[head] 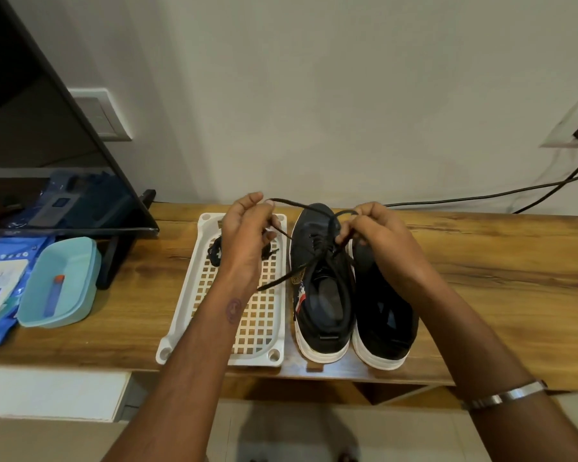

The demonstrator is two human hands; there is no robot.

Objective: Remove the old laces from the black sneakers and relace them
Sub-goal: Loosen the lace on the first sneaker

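A plain metal bangle (504,394) circles the right wrist nearest the camera, and a small reddish mark shows on the left forearm. On the wood-grain counter (481,261) two black sneakers (324,295) with thick white rubber soles stand side by side, heels toward the person. The left one carries a small gold emblem and a red, white and blue patch on its side; no lettering on either can be read. Just left of them lies a white plastic tray (274,341) with a square-grid floor and rounded corners, and a bundled black lace (216,253) rests at its far end.

Over the left sneaker's eyelets, the right hand (377,231) pinches a loop of the black lace (314,261) threaded through that shoe. The left hand (247,225) pinches another stretch of the same cord above the tray, and one loose end trails down across the tray.

Farther left sit a pale teal plastic tub (77,261) holding a blue tube with an orange cap, a blue wipes packet (0,285) whose print is too blurred to read, and a glossy dark screen (47,145). Black cables (514,191) run along the wall.
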